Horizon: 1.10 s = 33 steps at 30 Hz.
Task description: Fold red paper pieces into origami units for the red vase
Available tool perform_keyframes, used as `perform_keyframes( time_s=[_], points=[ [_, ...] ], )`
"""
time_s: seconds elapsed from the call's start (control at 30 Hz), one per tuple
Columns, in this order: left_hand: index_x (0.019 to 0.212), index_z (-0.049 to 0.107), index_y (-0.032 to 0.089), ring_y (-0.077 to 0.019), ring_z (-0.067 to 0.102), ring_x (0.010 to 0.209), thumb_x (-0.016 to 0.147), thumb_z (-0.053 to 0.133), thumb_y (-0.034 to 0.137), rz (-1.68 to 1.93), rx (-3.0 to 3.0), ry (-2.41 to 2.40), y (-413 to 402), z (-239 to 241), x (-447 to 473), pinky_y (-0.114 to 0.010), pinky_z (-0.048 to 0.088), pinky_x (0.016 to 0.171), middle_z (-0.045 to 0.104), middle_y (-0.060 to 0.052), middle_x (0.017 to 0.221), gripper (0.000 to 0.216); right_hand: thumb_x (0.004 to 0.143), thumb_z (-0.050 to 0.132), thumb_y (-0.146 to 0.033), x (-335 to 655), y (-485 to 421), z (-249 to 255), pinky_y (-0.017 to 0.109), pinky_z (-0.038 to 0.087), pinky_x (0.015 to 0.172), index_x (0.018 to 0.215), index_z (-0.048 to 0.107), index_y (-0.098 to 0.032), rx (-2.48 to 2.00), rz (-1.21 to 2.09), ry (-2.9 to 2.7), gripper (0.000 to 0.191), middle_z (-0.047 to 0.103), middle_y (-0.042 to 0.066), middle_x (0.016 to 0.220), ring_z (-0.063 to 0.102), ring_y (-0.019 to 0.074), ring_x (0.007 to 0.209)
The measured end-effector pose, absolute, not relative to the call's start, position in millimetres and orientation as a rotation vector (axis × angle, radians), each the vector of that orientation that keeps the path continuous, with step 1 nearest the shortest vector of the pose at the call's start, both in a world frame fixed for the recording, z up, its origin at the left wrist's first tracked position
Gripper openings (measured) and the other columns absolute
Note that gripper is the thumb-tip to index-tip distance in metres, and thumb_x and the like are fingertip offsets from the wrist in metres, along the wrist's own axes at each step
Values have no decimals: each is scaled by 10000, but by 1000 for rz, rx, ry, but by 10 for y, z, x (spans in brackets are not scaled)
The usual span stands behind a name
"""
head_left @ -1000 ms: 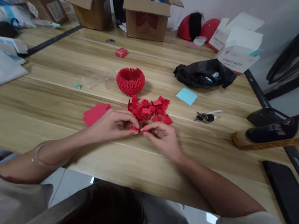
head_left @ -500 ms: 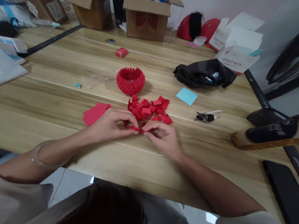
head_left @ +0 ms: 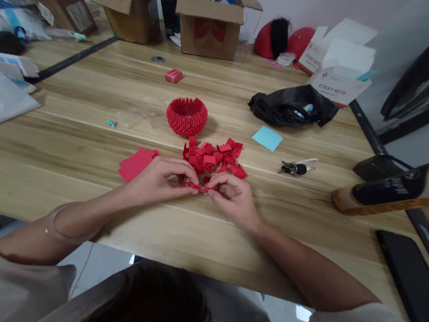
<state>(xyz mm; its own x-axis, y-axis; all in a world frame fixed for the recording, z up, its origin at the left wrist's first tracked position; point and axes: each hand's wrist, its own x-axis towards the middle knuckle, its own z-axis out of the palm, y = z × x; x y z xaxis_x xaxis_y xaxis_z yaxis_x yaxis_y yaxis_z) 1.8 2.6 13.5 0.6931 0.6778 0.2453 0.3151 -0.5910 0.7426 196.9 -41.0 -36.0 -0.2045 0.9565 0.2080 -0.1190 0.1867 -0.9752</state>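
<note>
left hand and right hand both pinch 1 red paper piece, creasing it near the folded pile.

A single head-worn camera looks forward and steeply down from above the person's own dark hair, close over the near edge of the light wooden plank surface. Both bare forearms enter from the bottom corners and meet near the frame's centre. The view faces across the surface to the brown cardboard boxes along the far white wall, with wide-angle bending at the edges.
</note>
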Motion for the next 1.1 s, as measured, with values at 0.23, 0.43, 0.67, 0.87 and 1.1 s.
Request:
perform_keyframes(
  time_s=[0.23, 0.43, 0.67, 0.87, 1.1],
  points=[
    [787, 675, 147, -135, 627, 699, 781, 661, 244, 706, 2214, 758, 30, 142, 18, -231, 491, 659, 688, -47, 779, 98, 765, 627, -217, 1959, -410, -366, 270, 504, 711, 841, 650, -205, -844, 1233, -1396, 81, 614, 41, 855, 599, 131, 783],
    [794, 682, 143, -121, 596, 655, 772, 672, 268, 769, 2290, 835, 49, 92, 16, -223, 472, 621, 682, -39, 750, 127, 773, 640, -261, 1949, -405, -360, 293, 507, 762, 760, 650, -193, -810, 1241, -1391, 71, 636, 51, 862, 611, 140, 822],
    [817, 705, 162, -124, 607, 621, 760, 688, 300, 820, 2308, 911, 64, 69, -1, -229, 486, 593, 713, -41, 756, 150, 678, 734, -245, 1923, -410, -382, 277, 527, 728, 747, 668, -200, -878, 1232, -1327, 105, 593, 62, 971, 607, 141, 868],
    [835, 723, 182, -170, 674, 745, 768, 676, 290, 890, 2302, 913, 53, 106, 11, -278, 541, 690, 740, -61, 832, 136, 732, 699, -314, 1916, -408, -361, 313, 567, 743, 790, 669, -191, -886, 1308, -1198, 140, 662, 57, 945, 667, 129, 752],
    [839, 712, 173, -151, 677, 769, 779, 663, 224, 961, 2421, 814, 32, 140, 36, -251, 539, 705, 735, -62, 853, 92, 716, 723, -293, 1935, -406, -333, 291, 564, 755, 807, 644, -176, -874, 1342, -1163, 169, 688, 60, 953, 697, 139, 778]
  ],
)
